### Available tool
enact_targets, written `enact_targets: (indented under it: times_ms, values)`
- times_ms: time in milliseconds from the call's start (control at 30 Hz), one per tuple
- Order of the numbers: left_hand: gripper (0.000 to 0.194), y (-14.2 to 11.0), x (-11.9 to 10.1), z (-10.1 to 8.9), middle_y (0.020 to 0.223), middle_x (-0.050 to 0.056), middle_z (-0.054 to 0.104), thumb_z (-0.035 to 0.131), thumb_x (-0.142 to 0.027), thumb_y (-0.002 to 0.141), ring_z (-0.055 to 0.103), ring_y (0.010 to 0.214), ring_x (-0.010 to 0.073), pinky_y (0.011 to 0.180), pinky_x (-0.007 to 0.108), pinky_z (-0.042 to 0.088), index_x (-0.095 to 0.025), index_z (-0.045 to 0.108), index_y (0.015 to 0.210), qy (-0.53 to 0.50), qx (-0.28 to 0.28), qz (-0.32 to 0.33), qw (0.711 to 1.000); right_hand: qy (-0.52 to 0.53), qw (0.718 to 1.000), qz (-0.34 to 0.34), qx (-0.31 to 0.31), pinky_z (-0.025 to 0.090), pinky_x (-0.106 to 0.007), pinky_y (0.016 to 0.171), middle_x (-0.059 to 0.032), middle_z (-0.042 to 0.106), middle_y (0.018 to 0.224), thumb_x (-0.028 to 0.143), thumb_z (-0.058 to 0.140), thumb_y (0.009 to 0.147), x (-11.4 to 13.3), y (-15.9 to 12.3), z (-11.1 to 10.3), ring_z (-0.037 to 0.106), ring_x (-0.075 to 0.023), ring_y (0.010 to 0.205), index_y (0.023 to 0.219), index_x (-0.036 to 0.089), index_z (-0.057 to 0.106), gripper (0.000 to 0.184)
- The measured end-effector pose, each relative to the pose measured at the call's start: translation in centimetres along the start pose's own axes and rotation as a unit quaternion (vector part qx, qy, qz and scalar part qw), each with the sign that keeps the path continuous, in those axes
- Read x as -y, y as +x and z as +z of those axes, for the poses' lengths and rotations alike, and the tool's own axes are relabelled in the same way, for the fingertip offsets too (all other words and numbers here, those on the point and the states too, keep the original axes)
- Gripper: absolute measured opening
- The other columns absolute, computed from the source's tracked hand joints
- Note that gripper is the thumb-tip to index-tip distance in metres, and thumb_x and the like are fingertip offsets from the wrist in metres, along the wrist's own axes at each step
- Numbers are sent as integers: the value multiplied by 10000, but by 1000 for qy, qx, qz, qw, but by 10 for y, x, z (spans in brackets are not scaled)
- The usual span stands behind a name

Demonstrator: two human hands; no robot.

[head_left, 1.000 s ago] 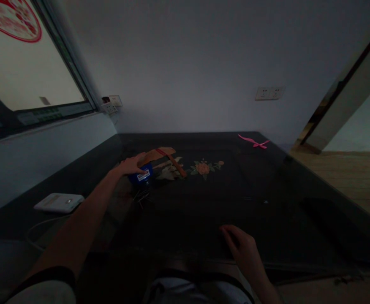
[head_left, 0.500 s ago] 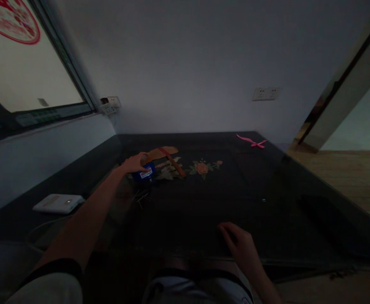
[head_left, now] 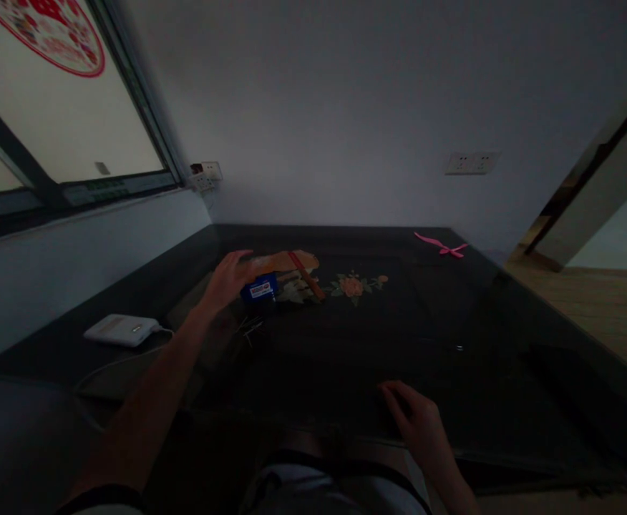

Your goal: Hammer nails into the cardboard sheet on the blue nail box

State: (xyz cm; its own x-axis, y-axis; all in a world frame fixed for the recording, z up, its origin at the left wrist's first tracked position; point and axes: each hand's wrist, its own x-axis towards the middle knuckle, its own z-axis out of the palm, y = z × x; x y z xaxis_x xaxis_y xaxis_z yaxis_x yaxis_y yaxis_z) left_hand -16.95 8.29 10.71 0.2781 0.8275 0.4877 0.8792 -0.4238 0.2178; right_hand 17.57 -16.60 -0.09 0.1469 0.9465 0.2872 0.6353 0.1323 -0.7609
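My left hand (head_left: 230, 279) is just left of a small blue box (head_left: 260, 287) with a white label, its fingers apart and reaching over the box's far side. Whether a fingertip still touches the box I cannot tell. In front of the box lie several thin, light sticks or pins (head_left: 251, 327). Behind it is a flat orange-brown piece (head_left: 275, 263), with a reddish-brown stick (head_left: 308, 276) lying across it. Near the front edge of the dark table (head_left: 324, 372), my right hand (head_left: 414, 411) has thumb and fingertips pinched together; anything between them is too dark to see.
A white power bank (head_left: 121, 330) with a cable lies at the left. Toward the back right is a pink ribbon (head_left: 444, 249). A small shiny item (head_left: 457, 347) lies right of centre, and a dark flat object (head_left: 576, 386) sits at the right. A wall bounds the back.
My left hand has opened and drawn back to the left from the blue box, which stays on the table. My right hand keeps its pinch near the front edge. The view has swung slightly left.
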Motion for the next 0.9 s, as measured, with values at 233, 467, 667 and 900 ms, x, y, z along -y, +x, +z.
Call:
enact_targets:
  times_ms: [233,467,667,900]
  values:
    - [439,-97,-7,42,1343,70,451,334,-428,890,380,1257,206,1060,402,287,-225,461,1258,-36,189,116,974,-2,1000,-10,20,533,-345,727,-92,720,880,367,473,851,-7,1,2,671,-234,799,856,196,660,254]
    - [521,-105,2,65,1477,88,182,282,-433,905,182,1350,226,1082,468,200,-247,247,1390,16,239,103,965,-7,1000,-3,9,544,-331,695,-90,726,855,397,477,842,-5,2,1,680,-234,775,837,200,672,278]
    - [507,-92,12,81,1451,84,273,261,-386,905,235,1336,191,1097,406,225,-181,308,1366,-22,205,72,976,-2,1000,-3,5,532,-316,721,-85,720,873,360,476,854,-6,0,2,673,-226,801,855,201,661,243]
    - [475,-92,16,84,1416,78,347,251,-353,898,307,1307,186,1097,393,255,-165,382,1315,-63,165,51,983,2,1000,6,23,520,-318,721,-86,712,867,341,465,863,0,1,0,667,-225,805,856,191,649,237]
